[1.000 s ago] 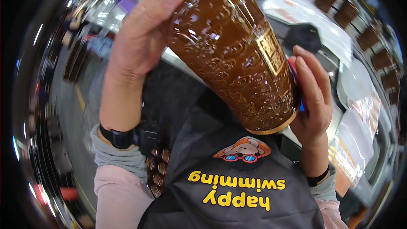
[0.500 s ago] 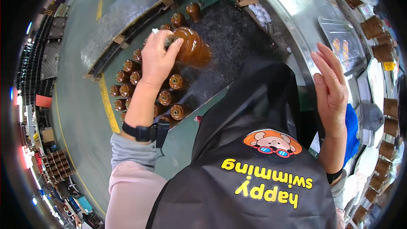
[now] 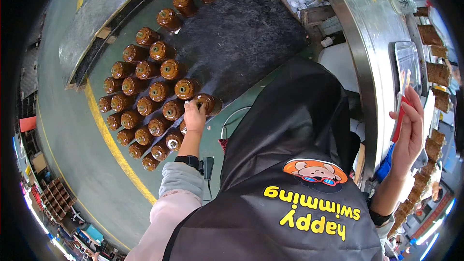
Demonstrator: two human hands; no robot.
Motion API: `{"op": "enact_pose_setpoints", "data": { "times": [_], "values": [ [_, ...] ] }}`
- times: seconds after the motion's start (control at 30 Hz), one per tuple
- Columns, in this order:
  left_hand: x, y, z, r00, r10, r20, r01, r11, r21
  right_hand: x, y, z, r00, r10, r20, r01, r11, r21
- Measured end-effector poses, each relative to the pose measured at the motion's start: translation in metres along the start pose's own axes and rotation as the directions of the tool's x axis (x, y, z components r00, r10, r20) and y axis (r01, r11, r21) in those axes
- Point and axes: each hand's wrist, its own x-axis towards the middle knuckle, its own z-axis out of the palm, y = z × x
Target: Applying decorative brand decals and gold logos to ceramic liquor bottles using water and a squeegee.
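Gripping the brown glazed jar by its neck, the left hand is clamped on it at the near right edge of a cluster of similar jars; a dark board spreads beyond. The right hand is at a slim red object beside the metal table, its hold on that unclear; a yellow line crosses the floor left of the jars.
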Motion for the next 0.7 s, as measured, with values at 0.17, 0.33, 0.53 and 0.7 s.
{"op": "enact_pose_setpoints", "data": {
  "times": [0.17,0.33,0.53,0.7],
  "values": [
    [-0.013,-0.037,0.052,0.984,-0.143,0.104,0.136,0.988,0.076,-0.016,0.011,-0.043,0.995,0.063,-0.074,-0.069,0.995,-0.078],
    [-0.021,-0.075,0.084,0.955,-0.166,0.246,0.122,0.975,0.187,-0.031,0.025,-0.086,0.923,0.194,-0.333,-0.246,0.962,-0.122],
    [-0.017,-0.023,0.056,0.923,-0.168,0.348,0.065,0.956,0.287,-0.004,0.118,-0.204,0.793,0.351,-0.497,-0.502,0.839,-0.208],
    [0.021,-0.026,0.043,0.965,-0.022,0.262,-0.045,0.968,0.247,0.049,0.293,-0.292,0.734,0.41,-0.541,-0.677,0.509,-0.532]
  ]
}}
